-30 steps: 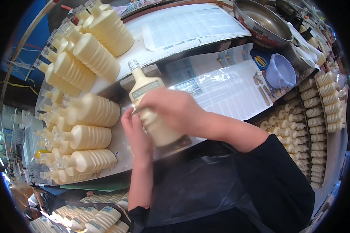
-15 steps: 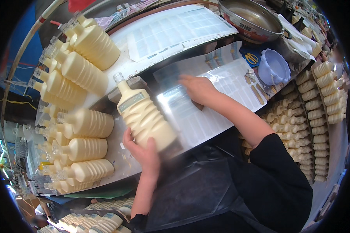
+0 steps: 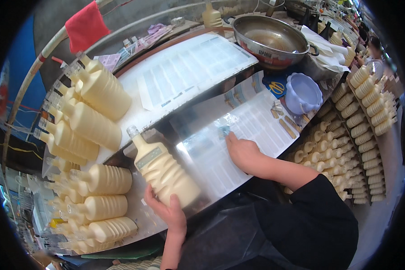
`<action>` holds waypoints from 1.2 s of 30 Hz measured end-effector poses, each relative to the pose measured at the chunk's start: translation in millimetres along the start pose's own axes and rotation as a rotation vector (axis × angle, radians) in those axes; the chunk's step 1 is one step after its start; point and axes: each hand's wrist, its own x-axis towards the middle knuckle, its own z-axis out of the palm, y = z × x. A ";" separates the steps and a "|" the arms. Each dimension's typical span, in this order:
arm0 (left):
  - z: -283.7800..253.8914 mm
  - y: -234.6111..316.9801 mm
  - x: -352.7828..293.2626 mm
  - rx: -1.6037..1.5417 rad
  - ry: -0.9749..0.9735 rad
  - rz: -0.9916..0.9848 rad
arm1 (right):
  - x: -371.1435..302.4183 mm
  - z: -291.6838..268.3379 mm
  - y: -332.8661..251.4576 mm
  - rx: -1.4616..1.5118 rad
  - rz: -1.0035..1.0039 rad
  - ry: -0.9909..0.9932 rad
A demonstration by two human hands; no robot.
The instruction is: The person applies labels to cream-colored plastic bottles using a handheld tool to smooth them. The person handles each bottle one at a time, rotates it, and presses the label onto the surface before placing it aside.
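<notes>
Stacked cream bottles [image 3: 92, 123] wall off the left side of the bench, and more bottles [image 3: 346, 135] crowd the right. Between them the label sheets [image 3: 238, 139] lie flat and open; a metal bowl [image 3: 272, 40] and lilac cup [image 3: 303, 92] block the far edge.

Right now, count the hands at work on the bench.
2: left hand grips the cream bottle at the near edge; right hand rests on the label sheet mid-bench. Others may be hidden.

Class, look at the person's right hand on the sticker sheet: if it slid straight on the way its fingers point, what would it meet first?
The right hand points up-left along the sticker sheet; first comes the clear peeled label at its fingertips, probably.
</notes>
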 end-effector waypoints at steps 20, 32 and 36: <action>-22.6 -14.7 -12.3 -0.069 -0.055 -0.049 | -127.4 19.6 2.6 0.039 -0.413 0.358; -31.1 -16.0 -21.0 0.250 -0.011 0.153 | -99.5 -8.9 -23.2 0.735 -0.025 -0.012; -38.3 -11.3 -23.4 0.212 -0.052 0.126 | -86.3 -50.7 -93.7 0.727 -0.374 0.355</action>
